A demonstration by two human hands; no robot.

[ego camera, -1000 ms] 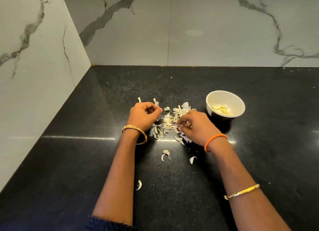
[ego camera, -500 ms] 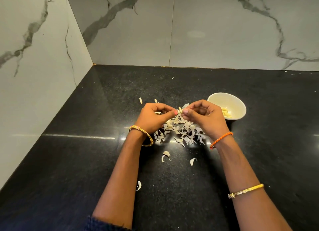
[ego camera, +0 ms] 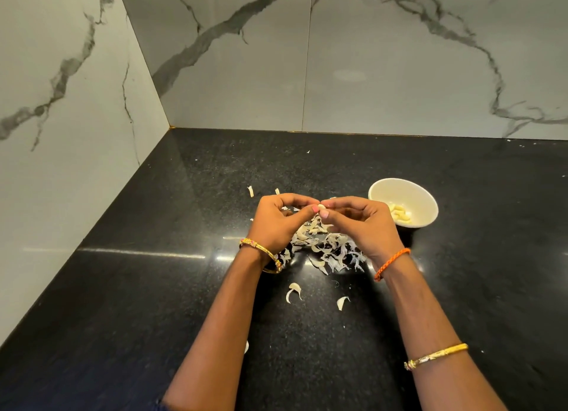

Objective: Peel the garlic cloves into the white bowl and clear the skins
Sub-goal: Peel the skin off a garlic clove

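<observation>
Hands: while both forearms reached in from the near edge of the counter [ego camera: 153, 287], the left hand [ego camera: 276, 223] and right hand [ego camera: 362, 226] met, raised above the middle.
Grip: fingers curled on both sides; each thumb and forefinger pinched the same garlic clove [ego camera: 321, 207] between the fingertips.
Skins: a loose pile of skins [ego camera: 325, 247] lay on the counter under the hands; single scraps lay nearer the near edge.
White bowl [ego camera: 399, 189]: stood on the counter just right of the right hand, towards the back, with peeled cloves [ego camera: 401, 215] inside.
</observation>
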